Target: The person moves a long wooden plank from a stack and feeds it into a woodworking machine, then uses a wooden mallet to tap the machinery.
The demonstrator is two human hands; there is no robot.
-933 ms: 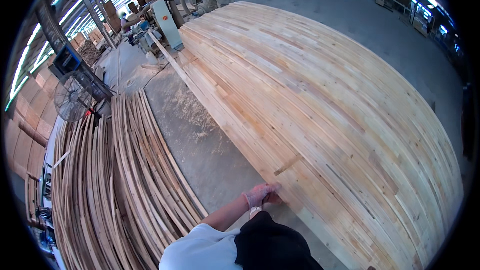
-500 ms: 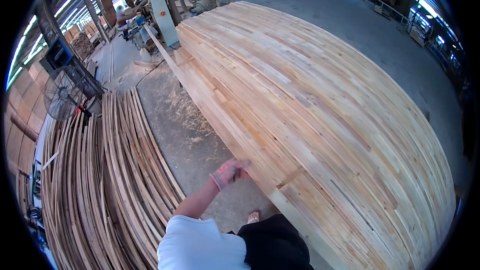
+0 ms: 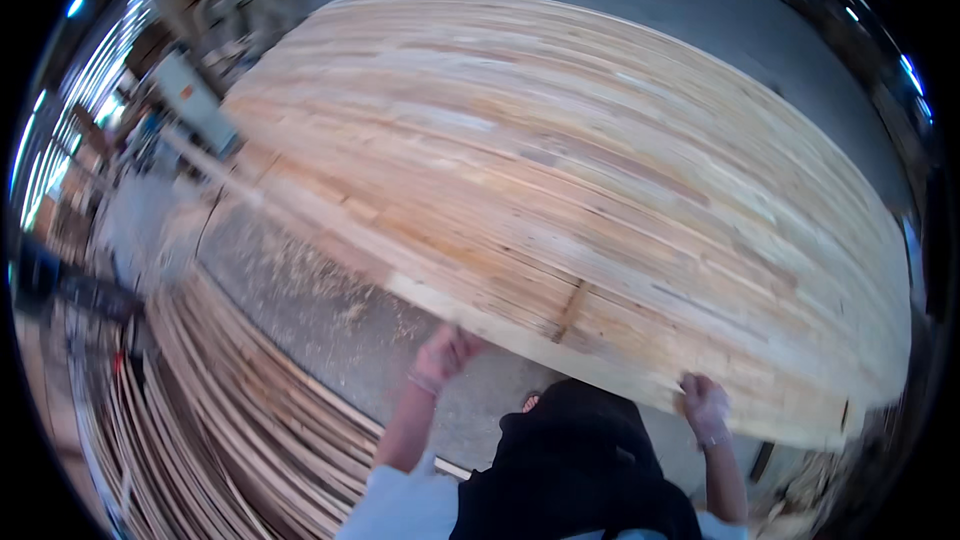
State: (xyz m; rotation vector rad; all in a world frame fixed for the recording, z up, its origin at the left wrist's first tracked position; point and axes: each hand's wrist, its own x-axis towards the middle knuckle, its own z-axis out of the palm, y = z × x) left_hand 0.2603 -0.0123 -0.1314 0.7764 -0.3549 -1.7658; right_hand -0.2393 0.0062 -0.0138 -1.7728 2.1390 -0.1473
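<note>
A long pale wooden strip [image 3: 488,328] runs along the near edge of a wide stack of lumber [image 3: 560,170] made up of many narrow strips side by side. My left hand [image 3: 447,354], in a light work glove, is closed around the strip's near edge, left of my body. To the right, my gloved right hand [image 3: 706,406] has its fingers curled in at the same edge. Motion blurs both hands, and the fingertips are partly hidden. Across the stack near the middle shows a short dark gap [image 3: 571,312].
Many thin wooden slats [image 3: 235,390] lie in a pile on the left. Sawdust and shavings [image 3: 335,285] cover the concrete floor between it and the stack. A pale machine cabinet [image 3: 193,100] stands at the far left. Wood scraps [image 3: 808,485] lie at the lower right.
My view has turned, so the stack now lies more crosswise. My right hand has come into view at the near edge. The left hand stays at the edge of the strip.
</note>
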